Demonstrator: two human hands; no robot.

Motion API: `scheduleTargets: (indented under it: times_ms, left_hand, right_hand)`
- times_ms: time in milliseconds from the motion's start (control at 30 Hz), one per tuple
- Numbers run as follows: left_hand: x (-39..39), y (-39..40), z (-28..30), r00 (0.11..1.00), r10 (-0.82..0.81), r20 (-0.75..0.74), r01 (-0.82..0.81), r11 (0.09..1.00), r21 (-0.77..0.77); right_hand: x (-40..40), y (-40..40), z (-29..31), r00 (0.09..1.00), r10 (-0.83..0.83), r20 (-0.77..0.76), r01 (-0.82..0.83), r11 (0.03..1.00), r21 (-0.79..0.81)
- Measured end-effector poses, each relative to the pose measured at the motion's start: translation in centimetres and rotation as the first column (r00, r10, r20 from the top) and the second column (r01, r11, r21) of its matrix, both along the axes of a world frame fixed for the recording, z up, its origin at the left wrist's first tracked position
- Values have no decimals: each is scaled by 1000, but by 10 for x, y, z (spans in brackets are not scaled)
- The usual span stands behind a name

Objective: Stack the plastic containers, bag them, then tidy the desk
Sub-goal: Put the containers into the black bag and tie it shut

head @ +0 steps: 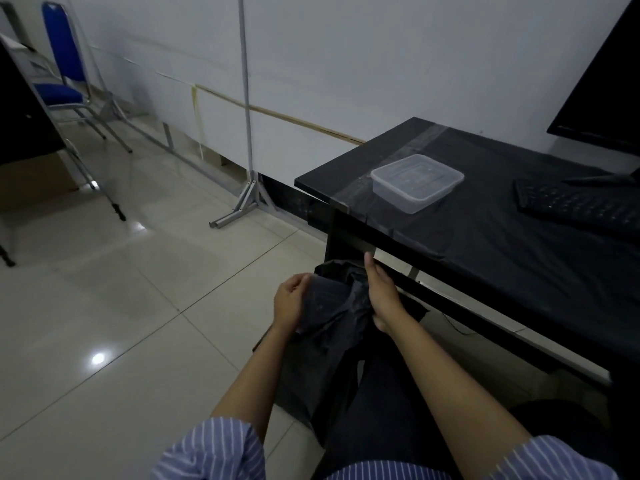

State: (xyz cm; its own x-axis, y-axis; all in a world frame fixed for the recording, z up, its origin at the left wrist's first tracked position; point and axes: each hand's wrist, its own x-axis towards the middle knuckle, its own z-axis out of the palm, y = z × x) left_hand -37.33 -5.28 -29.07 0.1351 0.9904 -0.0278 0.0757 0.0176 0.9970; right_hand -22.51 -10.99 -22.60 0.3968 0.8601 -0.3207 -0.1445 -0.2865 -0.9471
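A clear plastic container [416, 181], possibly a nested stack, stands near the left end of the black desk [502, 244]. Below the desk edge, over my lap, I hold a dark grey plastic bag [332, 306] between both hands. My left hand [289, 303] grips the bag's left side. My right hand [381, 296] grips its right side, thumb pointing up. The bag hangs crumpled, and whether anything is inside it is hidden.
A black keyboard [581, 206] and a monitor [602, 84] sit at the desk's right. A blue chair [65, 81] and metal stand legs [242, 202] occupy the tiled floor to the left. A white wall runs behind.
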Motion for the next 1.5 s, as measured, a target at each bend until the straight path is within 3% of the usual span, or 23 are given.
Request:
scheduleTargets:
  times_ms: [67,133,233,300,367,533,833,933,1033,1233,1267,1333,1400,1500]
  left_hand:
    - [12,-4,-12,986,-165,-2,164,983,-77]
    - [20,-6,-26,962,-248,-115,235,965,-117]
    - [25,-6,-38,980,-31,-195,10,994,-109]
    - [21,-10,-32,928,210,-308,-210,977,32]
    - [13,-10,-25,862,285,-420,-274,958,87]
    - [-12,6,-29,737,-3,-676,-88,991,-101]
    - [-49,19,-71,595,-292,-749,51,944,-327]
    - [-60,11,-85,634,-379,-674,104,905,-412]
    - [-64,5,-86,743,-339,-577,102,909,-404]
    - [-75,8,-44,861,-310,-404,110,888,-447]
    - [-77,8,-35,895,-304,-326,123,871,-476]
    - [-79,12,-23,960,-278,15,239,795,-557]
    - [-81,15,-4,910,-216,354,390,736,-554]
    - [-85,25,22,853,-86,515,398,745,-535]
  right_hand:
    - [-1,-1,1,1000,15,-9,-15,1000,5]
    - [-2,-1,3,999,33,-5,-33,999,3]
    - [3,-3,6,999,33,13,-33,999,-3]
    - [8,-5,10,999,44,31,-43,999,-27]
    - [12,-8,14,999,49,3,-49,998,-49]
    - [18,-9,16,996,77,-50,-82,991,-110]
    - [26,-10,16,996,77,-33,-82,980,-181]
    - [31,-8,11,998,59,-28,-63,981,-185]
    - [31,-4,6,999,40,17,-36,981,-189]
    - [23,4,-6,989,19,146,6,985,-173]
    - [22,6,-8,987,-14,159,42,984,-172]
    - [18,11,-10,985,-71,156,95,985,-147]
    - [14,15,-10,983,-109,148,127,986,-113]
    - [11,19,-15,994,-68,88,76,993,-93]
